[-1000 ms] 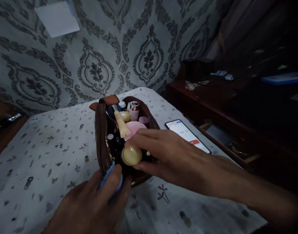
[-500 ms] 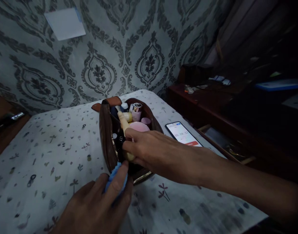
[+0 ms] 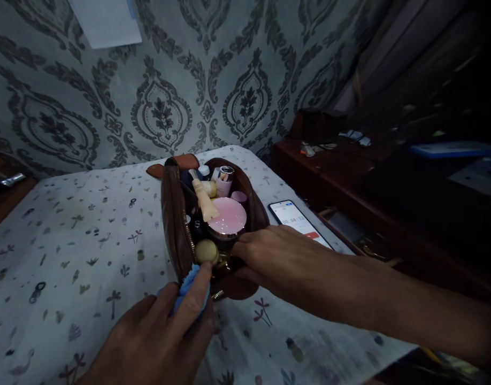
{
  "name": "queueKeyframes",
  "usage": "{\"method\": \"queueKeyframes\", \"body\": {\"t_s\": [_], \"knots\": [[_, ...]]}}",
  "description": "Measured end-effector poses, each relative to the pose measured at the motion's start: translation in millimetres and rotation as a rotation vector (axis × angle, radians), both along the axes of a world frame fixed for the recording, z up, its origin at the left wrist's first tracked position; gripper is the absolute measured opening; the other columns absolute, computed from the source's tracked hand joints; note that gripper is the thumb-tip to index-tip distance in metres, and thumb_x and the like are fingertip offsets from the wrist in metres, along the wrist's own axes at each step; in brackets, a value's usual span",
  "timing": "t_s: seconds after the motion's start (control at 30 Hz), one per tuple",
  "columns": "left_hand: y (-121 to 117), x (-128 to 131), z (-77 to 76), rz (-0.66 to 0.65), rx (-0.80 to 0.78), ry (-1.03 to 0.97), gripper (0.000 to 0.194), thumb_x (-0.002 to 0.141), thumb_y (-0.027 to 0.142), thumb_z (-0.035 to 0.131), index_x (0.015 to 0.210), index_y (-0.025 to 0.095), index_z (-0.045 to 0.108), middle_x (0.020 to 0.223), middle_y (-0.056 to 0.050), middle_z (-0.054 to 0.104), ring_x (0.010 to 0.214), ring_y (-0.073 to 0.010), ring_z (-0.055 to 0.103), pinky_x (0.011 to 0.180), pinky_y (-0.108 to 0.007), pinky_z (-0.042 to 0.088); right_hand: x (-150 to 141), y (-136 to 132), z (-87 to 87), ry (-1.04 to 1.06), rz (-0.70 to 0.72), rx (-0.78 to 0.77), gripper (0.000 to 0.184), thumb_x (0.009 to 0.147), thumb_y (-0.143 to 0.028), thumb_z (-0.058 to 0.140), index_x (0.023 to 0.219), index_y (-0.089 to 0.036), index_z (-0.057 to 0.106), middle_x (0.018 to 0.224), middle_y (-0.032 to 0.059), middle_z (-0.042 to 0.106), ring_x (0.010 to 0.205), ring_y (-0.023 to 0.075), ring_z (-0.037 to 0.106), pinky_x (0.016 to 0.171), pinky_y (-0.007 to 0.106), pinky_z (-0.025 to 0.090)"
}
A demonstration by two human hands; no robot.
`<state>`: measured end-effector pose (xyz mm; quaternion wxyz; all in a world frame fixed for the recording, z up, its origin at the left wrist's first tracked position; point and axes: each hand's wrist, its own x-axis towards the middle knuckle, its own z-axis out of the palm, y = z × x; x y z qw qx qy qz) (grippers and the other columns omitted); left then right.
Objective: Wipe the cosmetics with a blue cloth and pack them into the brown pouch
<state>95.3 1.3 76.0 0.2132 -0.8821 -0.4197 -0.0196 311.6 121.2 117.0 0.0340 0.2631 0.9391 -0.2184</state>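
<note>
An unzipped brown leather bag [image 3: 173, 224] stands on the bed-like surface, packed with cosmetics. On top lie a round pink compact [image 3: 229, 216] and a cream-coloured tube [image 3: 204, 199]. Behind them stand a pink bottle with a shiny cap [image 3: 224, 182] and a white-capped bottle [image 3: 204, 171]. A round yellow-lidded jar [image 3: 206, 251] sits near the front. My left hand [image 3: 161, 326] is closed around a blue cloth [image 3: 189, 289], its index fingertip by that jar. My right hand [image 3: 265, 251] is closed at the bag's near right rim, fingertips hidden inside.
A phone [image 3: 296, 222] with a running timer lies right of the bag on the patterned sheet [image 3: 89, 256]. Beyond it stands a dark red cabinet [image 3: 285, 160] with an open drawer. A damask-patterned wall [image 3: 161, 112] rises behind.
My right hand has moved right, from over the bag's middle to its near right rim. The compact, tube and yellow-lidded jar are now uncovered. My left hand keeps the cloth.
</note>
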Motion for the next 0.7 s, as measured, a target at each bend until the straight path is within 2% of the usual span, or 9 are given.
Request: {"method": "queueKeyframes", "body": {"t_s": [0.13, 0.23, 0.33, 0.47, 0.6, 0.7], "knots": [[2.1, 0.8, 5.4, -0.008, -0.034, 0.024, 0.031, 0.093, 0.020, 0.049, 0.119, 0.027, 0.063, 0.138, -0.007, 0.059, 0.087, -0.0167, 0.066, 0.062, -0.025, 0.052, -6.5, 2.5, -3.8, -0.076, 0.008, -0.002, 0.019, 0.085, -0.015, 0.057, 0.067, -0.017, 0.057, 0.063, -0.0034, 0.054, 0.051, 0.0083, 0.037, 0.047, 0.024, 0.021], [3.8, 3.6, 11.8, 0.003, -0.045, 0.078, 0.038, 0.092, 0.023, 0.050, 0.129, 0.027, 0.057, 0.135, -0.009, 0.061, 0.091, -0.0200, 0.067, 0.061, -0.026, 0.053, -10.8, 0.1, 1.4, -0.139, -0.035, -0.103, 0.019, 0.086, -0.012, 0.055, 0.068, -0.016, 0.059, 0.064, -0.0032, 0.057, 0.051, 0.0080, 0.042, 0.047, 0.023, 0.025], [4.3, 5.9, 14.0, 0.004, -0.031, 0.114, 0.043, 0.092, 0.022, 0.049, 0.134, 0.024, 0.054, 0.136, -0.011, 0.060, 0.091, -0.0206, 0.067, 0.060, -0.026, 0.053, -11.0, -3.0, 5.3, -0.070, -0.022, -0.156, 0.016, 0.089, -0.010, 0.053, 0.077, -0.016, 0.063, 0.068, -0.0041, 0.061, 0.054, 0.0078, 0.047, 0.049, 0.022, 0.028], [3.3, 5.1, 11.0, 0.007, -0.011, 0.128, 0.045, 0.091, 0.017, 0.047, 0.135, 0.025, 0.054, 0.135, -0.010, 0.061, 0.092, -0.0198, 0.067, 0.062, -0.026, 0.053, -6.2, -4.2, 0.4, 0.063, 0.071, -0.047, 0.017, 0.088, -0.006, 0.055, 0.085, -0.019, 0.065, 0.075, -0.0037, 0.065, 0.060, 0.0095, 0.051, 0.052, 0.023, 0.029], [2.6, 4.1, 8.9, 0.002, 0.006, 0.153, 0.040, 0.091, 0.017, 0.047, 0.127, 0.027, 0.060, 0.139, -0.007, 0.059, 0.091, -0.0188, 0.067, 0.062, -0.025, 0.053, -4.1, -1.9, -5.0, 0.039, 0.197, 0.063, 0.019, 0.087, -0.005, 0.055, 0.094, -0.018, 0.067, 0.087, 0.0017, 0.066, 0.069, 0.0134, 0.056, 0.054, 0.026, 0.029], [1.3, 4.5, 7.7, 0.001, -0.007, 0.142, 0.038, 0.091, 0.019, 0.049, 0.125, 0.028, 0.062, 0.140, -0.005, 0.059, 0.089, -0.0174, 0.067, 0.060, -0.023, 0.053, -6.0, 0.3, -5.3, 0.031, 0.247, 0.103, 0.017, 0.090, -0.007, 0.053, 0.091, -0.017, 0.067, 0.093, 0.0047, 0.064, 0.069, 0.0141, 0.055, 0.053, 0.026, 0.029]]}}
